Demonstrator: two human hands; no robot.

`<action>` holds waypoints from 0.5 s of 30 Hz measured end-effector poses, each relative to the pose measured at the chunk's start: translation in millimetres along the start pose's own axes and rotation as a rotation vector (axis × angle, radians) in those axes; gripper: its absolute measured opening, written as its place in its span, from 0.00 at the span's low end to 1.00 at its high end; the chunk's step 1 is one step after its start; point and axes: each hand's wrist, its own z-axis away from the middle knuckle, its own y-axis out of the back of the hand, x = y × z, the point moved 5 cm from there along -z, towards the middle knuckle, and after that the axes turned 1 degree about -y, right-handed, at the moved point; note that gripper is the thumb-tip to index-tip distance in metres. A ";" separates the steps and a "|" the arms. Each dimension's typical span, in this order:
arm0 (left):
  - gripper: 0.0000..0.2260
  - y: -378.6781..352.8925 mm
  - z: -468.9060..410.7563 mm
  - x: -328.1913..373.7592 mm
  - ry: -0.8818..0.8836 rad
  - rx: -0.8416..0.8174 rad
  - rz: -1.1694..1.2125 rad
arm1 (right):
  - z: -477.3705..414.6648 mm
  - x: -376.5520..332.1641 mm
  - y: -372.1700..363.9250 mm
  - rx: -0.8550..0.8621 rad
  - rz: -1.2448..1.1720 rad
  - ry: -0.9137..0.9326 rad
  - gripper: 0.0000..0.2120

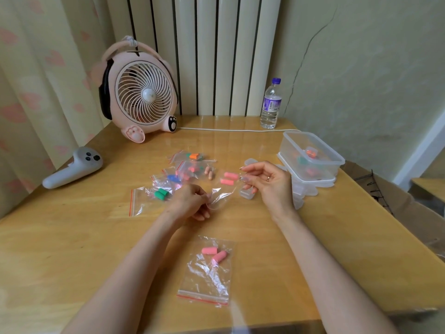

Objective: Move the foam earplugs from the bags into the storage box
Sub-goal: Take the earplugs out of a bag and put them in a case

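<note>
Two earplugs (228, 178) lie in bag (219, 196) beside right hand (271, 183).

We see pink earplugs (214, 253) in a clear, red-edged bag (204, 283), green earplugs (161, 194), a pink fan (139, 92) and a cream curtain (36, 80) patterned with pink hearts.

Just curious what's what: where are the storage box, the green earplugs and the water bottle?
storage box (290, 153), head view, left wall
green earplugs (160, 194), head view, their middle
water bottle (271, 105), head view, purple label
</note>
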 end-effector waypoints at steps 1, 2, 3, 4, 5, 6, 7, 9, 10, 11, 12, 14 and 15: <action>0.11 -0.7 0.5 0.2 0.006 -0.010 0.019 | -0.2 -0.9 1.4 0.018 0.006 0.011 0.15; 0.11 -1.9 1.3 0.7 0.011 -0.023 0.034 | -0.4 -1.3 2.7 0.033 0.013 0.021 0.15; 0.11 -2.8 1.9 1.2 0.014 -0.035 0.046 | -0.7 -1.6 3.9 0.044 0.018 0.029 0.16; 0.11 -3.4 2.5 1.8 0.015 -0.043 0.053 | -0.9 -1.9 4.9 0.053 0.023 0.033 0.16; 0.11 -3.5 2.6 2.4 0.015 -0.047 0.055 | -1.2 -1.7 5.9 0.058 0.027 0.036 0.17; 0.11 -3.5 2.9 2.8 0.016 -0.047 0.057 | -1.4 -1.9 6.4 0.057 0.035 0.042 0.17; 0.11 -3.2 3.0 2.7 0.016 -0.043 0.057 | -1.4 -2.1 6.3 0.051 0.047 0.051 0.18; 0.11 -2.4 2.9 2.2 0.015 -0.031 0.058 | -1.1 -2.9 4.2 0.025 0.077 0.079 0.18; 0.11 -2.1 2.9 2.1 0.013 -0.026 0.060 | -0.9 -3.0 2.5 0.009 0.088 0.088 0.18; 0.11 -2.3 2.8 2.0 0.010 -0.024 0.061 | -0.7 -2.7 0.8 -0.007 0.092 0.088 0.17; 0.10 -2.7 3.0 2.3 0.006 -0.024 0.063 | -0.4 -2.5 -0.7 -0.021 0.093 0.080 0.16; 0.11 -3.2 3.0 3.3 -0.003 -0.025 0.062 | 0.0 -1.8 -2.2 -0.036 0.090 0.056 0.14; 0.11 -3.2 2.8 3.3 -0.007 -0.022 0.057 | -0.2 -1.1 -1.9 -0.034 0.097 0.045 0.13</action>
